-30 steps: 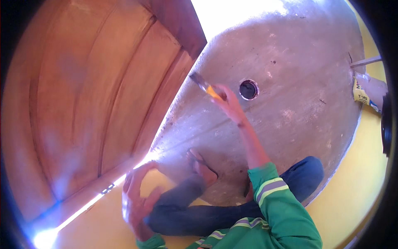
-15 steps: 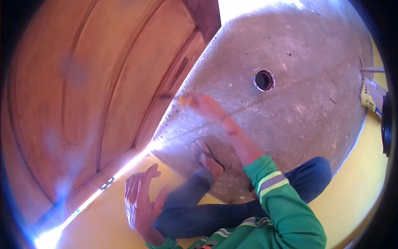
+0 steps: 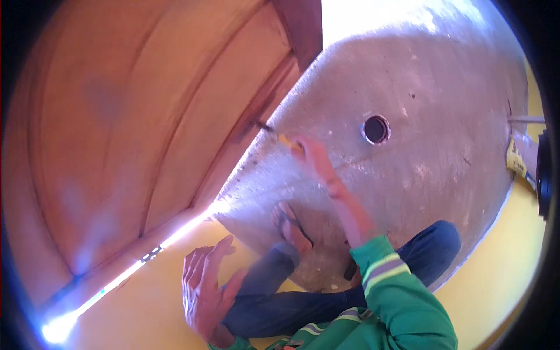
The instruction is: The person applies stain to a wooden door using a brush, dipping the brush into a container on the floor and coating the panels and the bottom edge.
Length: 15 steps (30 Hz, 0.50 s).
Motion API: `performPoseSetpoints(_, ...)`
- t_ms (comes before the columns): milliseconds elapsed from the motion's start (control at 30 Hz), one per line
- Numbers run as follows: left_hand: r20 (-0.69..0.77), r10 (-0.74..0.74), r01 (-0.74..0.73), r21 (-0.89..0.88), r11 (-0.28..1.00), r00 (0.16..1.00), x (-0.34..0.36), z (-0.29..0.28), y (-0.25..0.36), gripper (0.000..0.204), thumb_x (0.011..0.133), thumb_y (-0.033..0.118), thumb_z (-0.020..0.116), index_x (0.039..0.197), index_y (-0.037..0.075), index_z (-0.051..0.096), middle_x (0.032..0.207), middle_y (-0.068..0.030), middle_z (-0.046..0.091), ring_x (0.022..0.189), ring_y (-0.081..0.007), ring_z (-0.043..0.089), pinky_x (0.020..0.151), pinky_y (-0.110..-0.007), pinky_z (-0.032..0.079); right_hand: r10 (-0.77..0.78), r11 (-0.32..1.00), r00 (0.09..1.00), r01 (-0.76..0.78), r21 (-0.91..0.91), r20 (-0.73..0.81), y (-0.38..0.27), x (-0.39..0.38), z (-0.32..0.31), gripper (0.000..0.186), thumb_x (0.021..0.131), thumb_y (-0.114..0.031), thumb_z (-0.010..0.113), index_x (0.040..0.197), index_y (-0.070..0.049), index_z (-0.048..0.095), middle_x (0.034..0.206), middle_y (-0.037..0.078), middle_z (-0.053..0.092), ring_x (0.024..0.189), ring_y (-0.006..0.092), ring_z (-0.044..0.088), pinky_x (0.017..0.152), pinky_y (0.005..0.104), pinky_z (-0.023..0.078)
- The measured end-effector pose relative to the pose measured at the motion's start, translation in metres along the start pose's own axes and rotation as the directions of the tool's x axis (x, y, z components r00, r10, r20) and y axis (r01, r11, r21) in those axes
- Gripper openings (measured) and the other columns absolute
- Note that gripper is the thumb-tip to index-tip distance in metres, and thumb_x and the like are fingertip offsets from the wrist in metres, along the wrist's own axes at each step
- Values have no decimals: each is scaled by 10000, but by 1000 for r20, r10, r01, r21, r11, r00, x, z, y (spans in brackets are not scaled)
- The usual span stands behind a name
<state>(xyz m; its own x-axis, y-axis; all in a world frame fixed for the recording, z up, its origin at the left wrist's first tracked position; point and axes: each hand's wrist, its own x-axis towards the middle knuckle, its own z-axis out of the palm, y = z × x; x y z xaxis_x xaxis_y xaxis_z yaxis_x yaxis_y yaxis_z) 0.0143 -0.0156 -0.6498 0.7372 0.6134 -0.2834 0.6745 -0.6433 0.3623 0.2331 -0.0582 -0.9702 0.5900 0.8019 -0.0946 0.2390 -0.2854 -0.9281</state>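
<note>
A paintbrush with a yellow handle and dark bristles is in my right hand, which is closed round the handle. Its bristle end points at the edge of the brown wooden door on the left; whether it touches the wood I cannot tell. Darker, reddish-brown patches show along that edge. Nothing is in my left hand, which hovers by my bent leg, fingers apart and curved. Beyond my right hand, on the concrete floor, is a round pale rim with a dark inside, perhaps a tin.
Bright light comes through the gap along the door's lower edge. A yellow surface borders the concrete at right, where a yellow and white packet lies beside a dark round object. My sandalled foot rests near the door.
My right hand has shifted right with the brush, whose tip is still beside the door's edge. The view has tilted slightly. My left hand stays about where it was, fingers apart.
</note>
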Motion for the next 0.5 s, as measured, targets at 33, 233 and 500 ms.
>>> performPoseSetpoints(33, 1, 6, -6, 0, 1000, 1000, 1, 2, -2, 550, 757, 173, 755, 1256, 25, 575, 965, -107, 689, 950, -299, 616, 890, -419, 450, 65, 998, 993, -65, -2, 98, -9, -17, -6, 336, 860, -135, 627, 1193, -100, 598, 967, 213, 665, 897, 377, 657, 791, 454, 506)
performPoseSetpoints(233, 22, 2, -2, 0, 1000, 1000, 6, 14, -18, 526, 790, 249, 749, 1253, 64, 582, 986, -86, 691, 940, -285, 620, 886, -413, 457, 205, 979, 976, -203, 30, -78, -34, -46, -113, 280, 892, -151, 630, 1145, -33, 610, 834, 130, 658, 731, 190, 640, 676, 319, 490)
performPoseSetpoints(500, 343, -117, 125, -2, 992, 932, 28, 12, -47, 517, 870, 397, 660, 1260, 78, 545, 1015, -144, 677, 1010, -360, 610, 916, -443, 453, 282, 951, 936, -244, 189, -209, -42, -77, -157, 190, 939, -125, 563, 1054, 21, 601, 761, 8, 565, 660, 76, 523, 589, 237, 421)
